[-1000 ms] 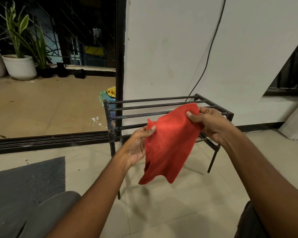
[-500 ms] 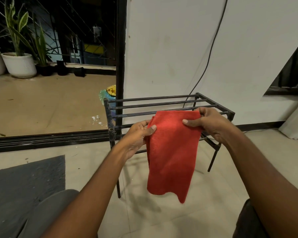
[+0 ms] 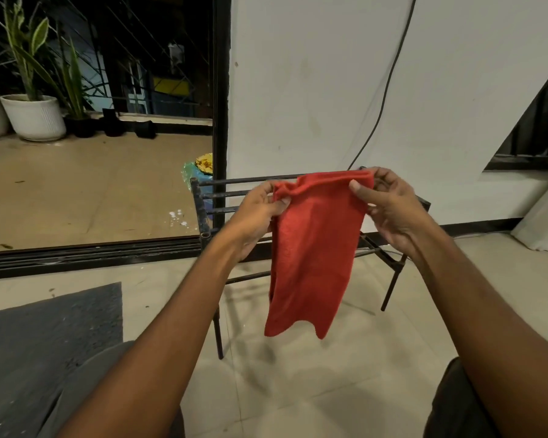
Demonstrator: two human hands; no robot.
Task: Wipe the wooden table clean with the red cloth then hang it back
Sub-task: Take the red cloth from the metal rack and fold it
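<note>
Both hands are on the red cloth [image 3: 310, 248], holding it up by its top edge. Left hand [image 3: 257, 213] pinches the top-left corner: thumb on the near face, fingers curled behind. Right hand [image 3: 393, 210] pinches the top-right corner: thumb tip on the near side, fingers wrapped over the bunched hem. Cloth hangs free below the hands, lower edge loose, clear of the tiled floor [image 3: 298, 390]. Top edge lines up with the far bar of the black metal rack [image 3: 203, 213]; cannot tell if it touches. Rack stands on the floor by the white wall [image 3: 298, 90], with a black cable [image 3: 389, 74] running down the wall behind it. Grey mat [image 3: 51, 336] near left. White plant pots [image 3: 34, 116] far left, beyond the dark door frame [image 3: 220, 105].
</note>
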